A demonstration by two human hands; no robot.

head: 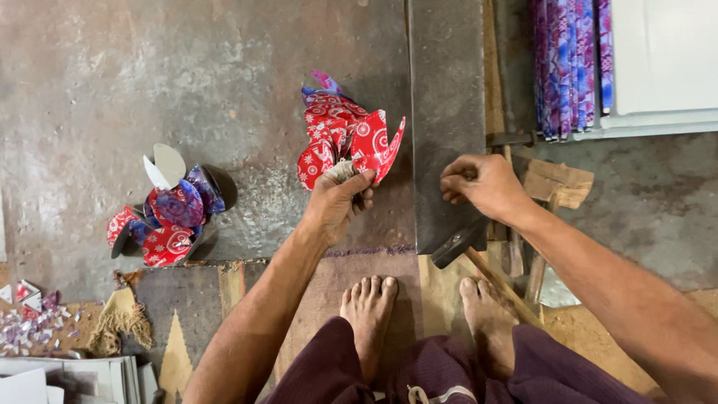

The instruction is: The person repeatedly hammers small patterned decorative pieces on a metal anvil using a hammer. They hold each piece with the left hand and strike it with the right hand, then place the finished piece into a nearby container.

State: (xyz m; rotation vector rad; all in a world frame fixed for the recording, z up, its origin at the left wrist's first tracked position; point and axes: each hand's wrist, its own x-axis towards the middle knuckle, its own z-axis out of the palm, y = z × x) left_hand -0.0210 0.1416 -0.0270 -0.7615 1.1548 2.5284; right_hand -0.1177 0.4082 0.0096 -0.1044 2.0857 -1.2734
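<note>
My left hand grips the pinched base of a bunch of red patterned paper pieces that fan out above it, with a few purple ones at the top. My right hand rests closed on the edge of a dark metal slab; whether it holds something small I cannot tell. A hammer with a wooden handle lies just below that hand, by my bare right foot.
A pile of red, purple and white folded paper pieces lies on the floor at left. Small paper scraps sit at lower left. Purple patterned sheets stand stacked at top right beside a white panel. Wooden blocks lie right of my hand.
</note>
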